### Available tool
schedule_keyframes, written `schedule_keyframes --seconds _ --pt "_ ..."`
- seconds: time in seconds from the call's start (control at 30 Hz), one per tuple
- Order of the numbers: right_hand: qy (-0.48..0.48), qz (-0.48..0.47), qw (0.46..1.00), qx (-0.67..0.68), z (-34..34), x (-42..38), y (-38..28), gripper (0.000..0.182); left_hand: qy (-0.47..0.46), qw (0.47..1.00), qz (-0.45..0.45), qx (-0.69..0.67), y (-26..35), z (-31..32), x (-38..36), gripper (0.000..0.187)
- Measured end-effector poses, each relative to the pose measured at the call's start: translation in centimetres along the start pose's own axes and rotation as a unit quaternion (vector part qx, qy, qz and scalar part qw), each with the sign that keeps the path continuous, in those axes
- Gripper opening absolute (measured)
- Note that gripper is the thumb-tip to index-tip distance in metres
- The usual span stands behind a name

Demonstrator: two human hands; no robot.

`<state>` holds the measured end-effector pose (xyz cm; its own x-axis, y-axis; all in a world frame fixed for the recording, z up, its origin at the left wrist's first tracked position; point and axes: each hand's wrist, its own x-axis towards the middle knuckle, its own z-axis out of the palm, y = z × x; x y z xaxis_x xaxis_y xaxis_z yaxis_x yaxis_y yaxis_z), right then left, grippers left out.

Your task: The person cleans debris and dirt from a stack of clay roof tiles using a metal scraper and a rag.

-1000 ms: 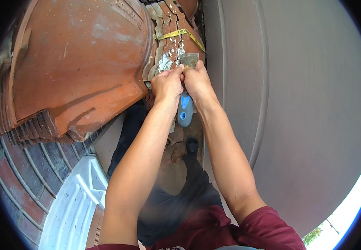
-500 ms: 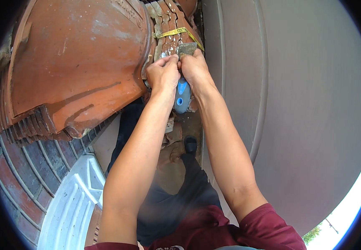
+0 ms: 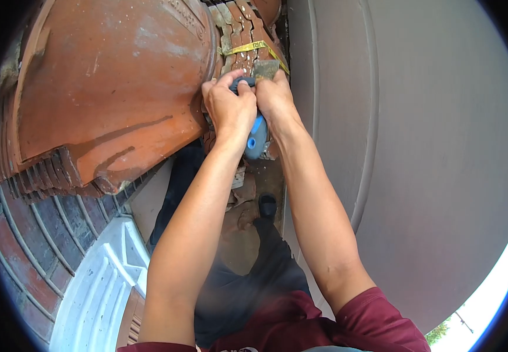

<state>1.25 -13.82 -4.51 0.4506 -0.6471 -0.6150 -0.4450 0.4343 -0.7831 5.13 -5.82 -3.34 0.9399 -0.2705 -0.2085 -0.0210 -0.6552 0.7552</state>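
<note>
A scraper (image 3: 256,141) with a blue and grey handle hangs between my wrists, its flat, dirty metal blade pointing away from me. Around its neck, just below the blade, my right hand (image 3: 274,97) is closed. My left hand (image 3: 229,105) touches the right one from the left side, its thumb and fingers closed on a small dark object (image 3: 242,84) that I cannot make out. Beyond both hands stand stacked clay tiles (image 3: 239,29) with a yellow strap (image 3: 248,47) across them.
Large orange clay tiles (image 3: 107,76) stand stacked on the left. A grey curved surface (image 3: 430,146) rises on the right. White plastic furniture (image 3: 95,293) is at the lower left, beside a brick-patterned surface (image 3: 43,246). My sandalled foot (image 3: 267,205) shows below.
My left hand has shifted slightly left and its fingers have spread around the dark object, which now shows. The right hand keeps its hold on the scraper.
</note>
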Motion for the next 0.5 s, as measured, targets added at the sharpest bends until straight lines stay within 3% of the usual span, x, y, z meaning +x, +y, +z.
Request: schedule_keyframes --seconds 0.03,0.1,0.2,0.23,0.27,0.5 --pt "-0.002 0.007 1.000 -0.007 0.1 0.3 -0.4 0.033 -0.007 0.999 -0.023 -0.041 0.6 -0.8 -0.1 0.027" --pt "0.000 0.002 1.000 -0.010 0.3 -0.4 -1.1 0.033 0.005 0.999 0.026 -0.021 0.1 -1.1 -0.2 0.026" --pt "0.017 -0.060 0.997 -0.036 0.5 -0.1 3.3 0.032 0.009 0.994 0.107 0.002 0.0 -1.7 -0.3 0.026" --pt "-0.023 0.002 1.000 0.012 0.0 -2.8 0.8 0.030 0.006 0.991 0.135 0.023 -0.2 -1.9 -0.3 0.026" --pt "-0.018 0.007 1.000 0.002 -0.1 -2.8 0.2 0.030 0.004 0.985 0.164 0.044 -0.4 -2.2 -0.2 0.026" --pt "0.009 -0.002 0.994 -0.107 0.2 -3.1 1.5 0.030 -0.153 0.959 0.195 0.138 -0.2 -4.3 -1.1 0.034"
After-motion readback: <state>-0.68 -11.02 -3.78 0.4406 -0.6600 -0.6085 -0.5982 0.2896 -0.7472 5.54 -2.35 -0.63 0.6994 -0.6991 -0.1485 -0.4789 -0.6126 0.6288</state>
